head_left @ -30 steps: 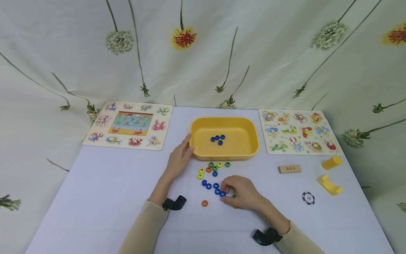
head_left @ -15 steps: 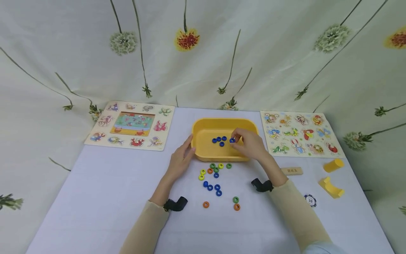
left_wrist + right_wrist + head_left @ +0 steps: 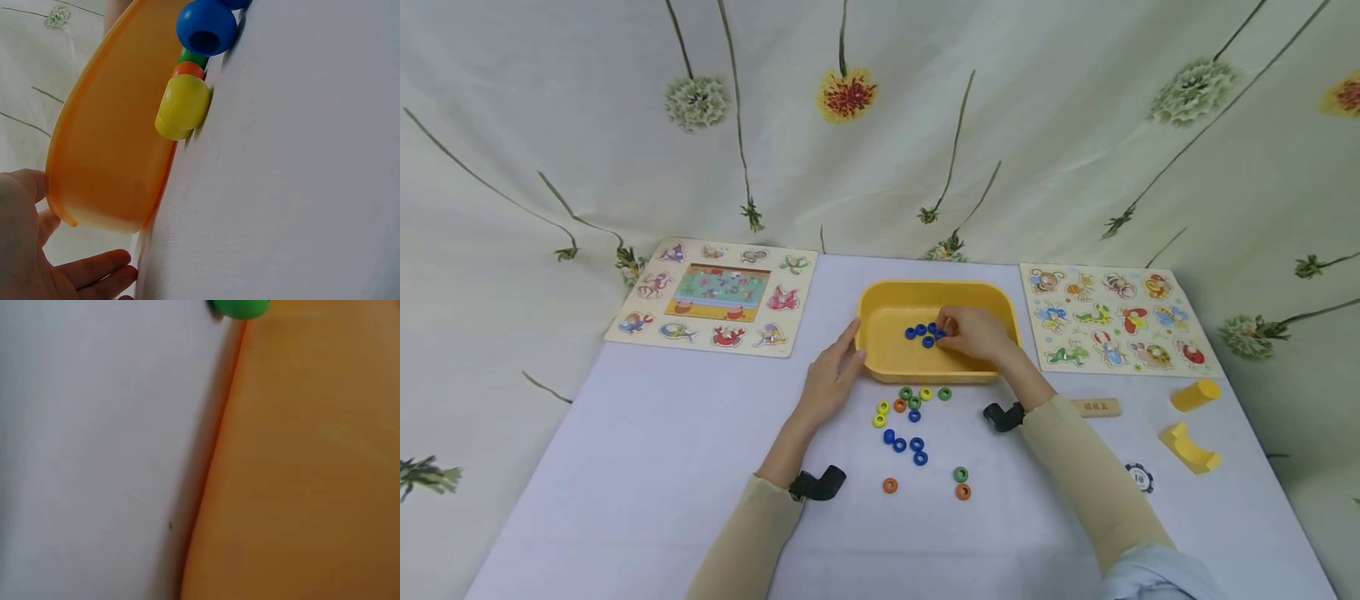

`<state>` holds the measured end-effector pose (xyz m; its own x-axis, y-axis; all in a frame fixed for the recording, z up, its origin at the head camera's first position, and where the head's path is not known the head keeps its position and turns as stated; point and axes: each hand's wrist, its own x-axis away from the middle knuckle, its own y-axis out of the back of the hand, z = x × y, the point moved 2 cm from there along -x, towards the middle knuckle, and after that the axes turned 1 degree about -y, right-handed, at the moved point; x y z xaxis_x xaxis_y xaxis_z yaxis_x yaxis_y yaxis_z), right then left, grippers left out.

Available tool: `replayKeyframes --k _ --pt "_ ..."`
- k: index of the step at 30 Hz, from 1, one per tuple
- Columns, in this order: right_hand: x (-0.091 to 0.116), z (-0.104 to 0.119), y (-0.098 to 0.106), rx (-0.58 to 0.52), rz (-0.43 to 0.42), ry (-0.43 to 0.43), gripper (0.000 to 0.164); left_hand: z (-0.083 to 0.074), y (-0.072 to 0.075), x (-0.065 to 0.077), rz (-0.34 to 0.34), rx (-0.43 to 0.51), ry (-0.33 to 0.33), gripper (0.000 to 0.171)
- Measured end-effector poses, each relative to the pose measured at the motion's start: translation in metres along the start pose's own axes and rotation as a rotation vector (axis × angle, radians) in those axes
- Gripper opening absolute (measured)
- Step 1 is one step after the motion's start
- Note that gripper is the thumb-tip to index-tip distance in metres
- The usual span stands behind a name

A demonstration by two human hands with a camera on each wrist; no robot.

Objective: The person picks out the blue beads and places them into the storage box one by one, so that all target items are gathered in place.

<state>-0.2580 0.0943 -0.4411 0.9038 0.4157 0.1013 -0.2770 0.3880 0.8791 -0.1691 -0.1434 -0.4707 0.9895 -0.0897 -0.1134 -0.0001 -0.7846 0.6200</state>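
Observation:
In the head view a yellow tray (image 3: 880, 372) lies on the white table. My left hand (image 3: 831, 379) rests against its left end, fingers fairly straight; the left wrist view shows that hand (image 3: 31, 250) touching the tray's rim (image 3: 59, 137). Over the tray's floor my right hand (image 3: 977, 335) pinches a blue bead (image 3: 940, 334) between thumb and fingers. Beside it in the tray sits a group of several blue beads (image 3: 921, 330). The right wrist view shows only the tray's outer wall (image 3: 300, 456) and a green bead (image 3: 240, 306); the hand itself is out of that frame.
In front of the tray lie loose beads: blue (image 3: 917, 444), yellow (image 3: 880, 421), green (image 3: 944, 393) and orange (image 3: 890, 485). Puzzle boards flank it, sea animals (image 3: 782, 333) left, insects (image 3: 1078, 312) right. At right are a wooden block (image 3: 1097, 407), yellow cylinder (image 3: 1195, 395), yellow arch (image 3: 1187, 448) and chip (image 3: 1139, 477).
My right hand has picked a blue bead off the table and carried it up into the tray, lowering it beside the other blue beads. My left hand has stayed at the tray's end.

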Motion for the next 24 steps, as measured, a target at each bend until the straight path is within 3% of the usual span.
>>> replayKeyframes --k 4,7,12,17,24 --pt "0.0 0.002 -0.001 0.002 0.014 -0.024 0.021 0.0 0.0 0.0 0.001 0.006 0.0 0.051" --pt "0.006 0.001 0.002 -0.011 -0.021 -0.025 0.023 0.0 0.0 0.0 0.005 0.013 -0.006 0.051" --pt "0.03 0.0 0.011 -0.058 -0.193 -0.009 0.028 -0.001 -0.001 0.0 0.002 0.017 -0.015 0.052" --pt "0.062 -0.002 0.016 -0.159 -0.388 0.095 0.033 0.0 -0.002 0.0 0.007 0.019 -0.021 0.052" --pt "0.101 0.002 0.007 -0.313 -0.428 0.189 0.032 0.002 -0.002 -0.001 0.005 0.016 -0.01 0.052"
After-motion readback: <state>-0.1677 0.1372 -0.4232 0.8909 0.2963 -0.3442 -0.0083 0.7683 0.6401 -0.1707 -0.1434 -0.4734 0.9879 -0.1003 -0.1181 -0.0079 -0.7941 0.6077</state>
